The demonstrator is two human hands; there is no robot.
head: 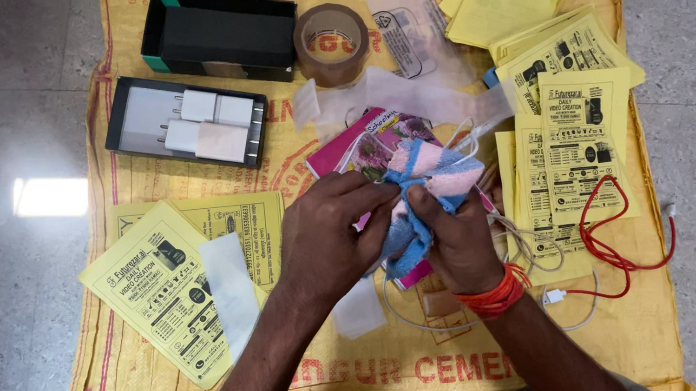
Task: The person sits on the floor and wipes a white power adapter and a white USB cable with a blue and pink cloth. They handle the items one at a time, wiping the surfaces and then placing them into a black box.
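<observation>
- two hands meet over the middle of the mat: the left hand [327,237] and the right hand [459,238] are both closed in a narrow pinch on a small cloth [422,188], blue with pink and white patches.
- the cloth sits bunched between the fingertips, just above a pink flowered booklet [367,140]; it looks light, soft and limp, so it probably folds and sags wherever it is not held, and an edge or corner pinch seems the surest grip.
- it is likely neither slippery nor fragile; the weave looks fuzzy enough to catch on skin.
- a white cable [522,251] loops beside and under the right hand, and i cannot tell whether it is caught in the cloth.
- an orange thread band [492,297] circles the right wrist.
- a red cable [621,249] lies near, to the right, over yellow leaflets [576,120].
- more yellow leaflets [161,288] lie left of the left hand.
- farther up are a roll of brown tape [331,38], a black tray [130,119] holding white chargers [208,120], and an empty black box [222,33].
- all rest on a yellow woven sack [379,379].
</observation>
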